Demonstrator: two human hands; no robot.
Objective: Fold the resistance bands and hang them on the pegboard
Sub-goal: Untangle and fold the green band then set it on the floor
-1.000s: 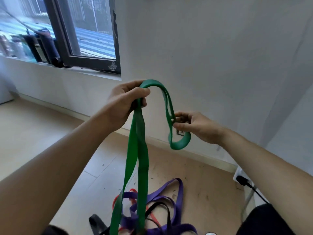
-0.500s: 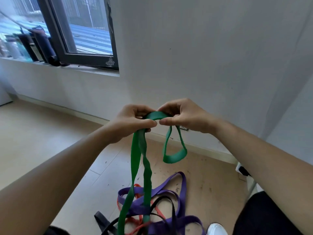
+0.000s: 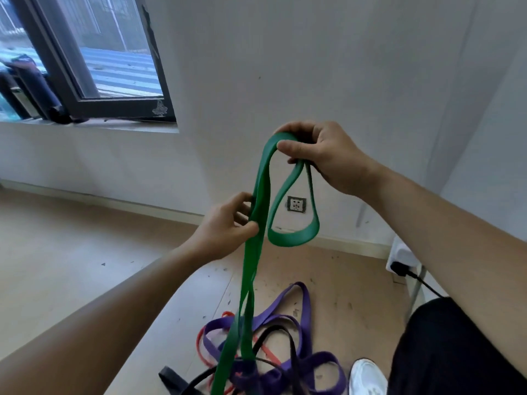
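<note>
A long green resistance band (image 3: 248, 269) hangs in front of me. My right hand (image 3: 319, 155) pinches its folded top, raised at chest height, and a short loop of the band (image 3: 296, 238) dangles below that hand. Lower and to the left, my left hand (image 3: 228, 226) closes around the two hanging strands. The band's lower end trails into a pile on the floor. No pegboard is in view.
A tangle of purple bands (image 3: 305, 317), a black band (image 3: 288, 334) and a red band (image 3: 205, 349) lies on the wooden floor. A wall socket (image 3: 296, 204) is behind the loop. A window (image 3: 108, 52) is at upper left, a power plug (image 3: 399, 267) at right, my white shoe (image 3: 366, 374) below.
My right hand has risen with the folded top of the green band. My left hand has let go of the top and slid down the hanging strands, so the hands are now apart.
</note>
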